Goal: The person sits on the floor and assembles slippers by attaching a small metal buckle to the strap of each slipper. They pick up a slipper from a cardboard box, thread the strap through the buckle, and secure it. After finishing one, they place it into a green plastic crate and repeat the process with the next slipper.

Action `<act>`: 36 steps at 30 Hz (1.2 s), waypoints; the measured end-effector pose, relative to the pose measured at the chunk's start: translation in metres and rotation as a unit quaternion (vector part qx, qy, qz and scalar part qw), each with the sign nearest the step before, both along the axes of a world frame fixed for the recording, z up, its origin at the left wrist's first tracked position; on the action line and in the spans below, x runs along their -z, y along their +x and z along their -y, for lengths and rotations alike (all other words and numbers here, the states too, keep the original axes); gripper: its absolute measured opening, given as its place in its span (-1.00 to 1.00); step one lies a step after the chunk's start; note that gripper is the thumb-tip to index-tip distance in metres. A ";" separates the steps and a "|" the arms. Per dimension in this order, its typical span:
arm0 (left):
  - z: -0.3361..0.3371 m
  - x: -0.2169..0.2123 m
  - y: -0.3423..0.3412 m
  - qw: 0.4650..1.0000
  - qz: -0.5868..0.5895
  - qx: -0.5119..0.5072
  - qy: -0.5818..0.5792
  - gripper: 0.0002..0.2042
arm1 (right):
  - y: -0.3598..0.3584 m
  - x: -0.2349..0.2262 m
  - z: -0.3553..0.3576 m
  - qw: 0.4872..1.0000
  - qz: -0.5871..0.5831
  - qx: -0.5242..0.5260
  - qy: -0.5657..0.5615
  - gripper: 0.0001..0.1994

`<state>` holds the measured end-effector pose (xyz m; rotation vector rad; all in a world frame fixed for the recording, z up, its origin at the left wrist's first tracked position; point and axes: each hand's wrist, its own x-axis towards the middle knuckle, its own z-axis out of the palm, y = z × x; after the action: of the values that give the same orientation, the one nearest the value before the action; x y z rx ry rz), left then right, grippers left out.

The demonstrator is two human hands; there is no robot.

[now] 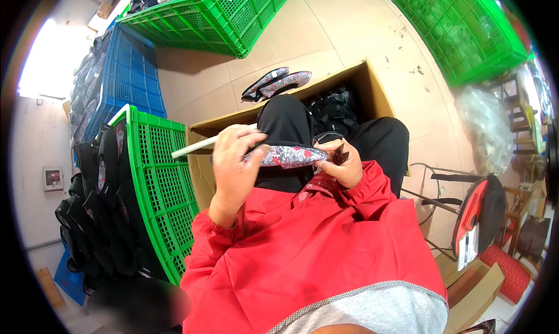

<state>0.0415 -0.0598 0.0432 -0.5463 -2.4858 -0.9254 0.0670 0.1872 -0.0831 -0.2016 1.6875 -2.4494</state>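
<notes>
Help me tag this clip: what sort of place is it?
Probably a footwear workshop: green latticed plastic crates, black shoe-like fabric pieces, and a held, curved, red-speckled grey fabric piece.

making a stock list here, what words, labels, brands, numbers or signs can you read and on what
None can be read.
White card at lower right: too small and blurred.
Small panel at far left: too small.
Flower-patterned piece at the centre: no lettering I can make out.

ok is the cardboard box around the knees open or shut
Open: black items show down inside the cardboard box, with no flap closed over them.
</notes>
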 end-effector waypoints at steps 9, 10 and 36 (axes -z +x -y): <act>-0.015 -0.008 -0.004 0.982 0.160 0.087 -0.046 -0.76 | 0.004 -0.017 0.003 0.997 0.023 -0.026 -0.075 -0.68; -0.016 -0.010 -0.005 0.980 0.163 0.101 -0.052 -0.75 | 0.003 -0.017 0.003 0.996 0.022 -0.027 -0.079 -0.69; -0.058 0.017 -0.007 0.991 0.089 0.065 0.083 -0.94 | -0.007 -0.015 -0.020 0.994 0.075 -0.071 -0.039 -0.69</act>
<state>0.0350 -0.0014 0.0258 -0.5981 -2.5212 -1.2681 0.0603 0.2075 -0.0680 -0.1380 1.4651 -2.3633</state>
